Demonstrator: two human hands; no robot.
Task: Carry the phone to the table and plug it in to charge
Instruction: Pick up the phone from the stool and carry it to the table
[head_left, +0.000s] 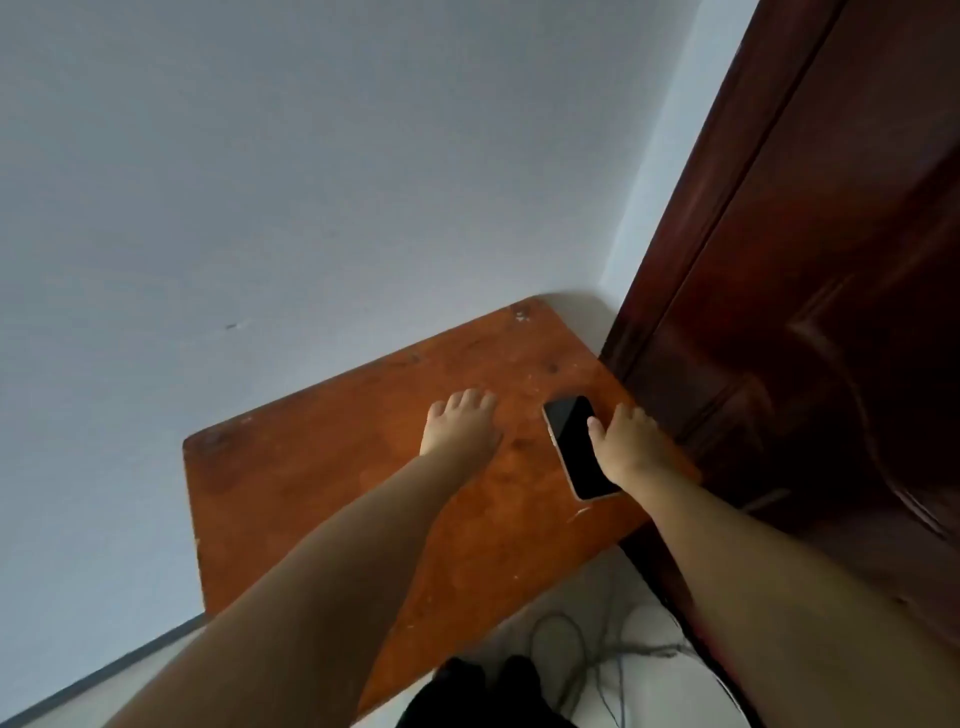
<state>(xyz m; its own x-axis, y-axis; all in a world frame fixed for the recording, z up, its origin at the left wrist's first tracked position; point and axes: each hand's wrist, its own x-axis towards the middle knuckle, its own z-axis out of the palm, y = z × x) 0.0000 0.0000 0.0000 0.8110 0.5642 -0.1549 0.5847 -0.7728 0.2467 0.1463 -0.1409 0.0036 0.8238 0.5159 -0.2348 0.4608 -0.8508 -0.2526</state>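
A phone with a dark screen and a pale gold edge lies face up on the worn orange-brown table, near its right side. My right hand rests on the phone's right edge, thumb on the screen, fingers curled over the far side. My left hand lies palm down on the tabletop, a little to the left of the phone, holding nothing. No charger plug shows on the table.
A dark red-brown wooden door stands right against the table's right edge. A pale wall backs the table. Thin dark cables lie tangled on the light floor below the table's near edge, beside my dark shoes.
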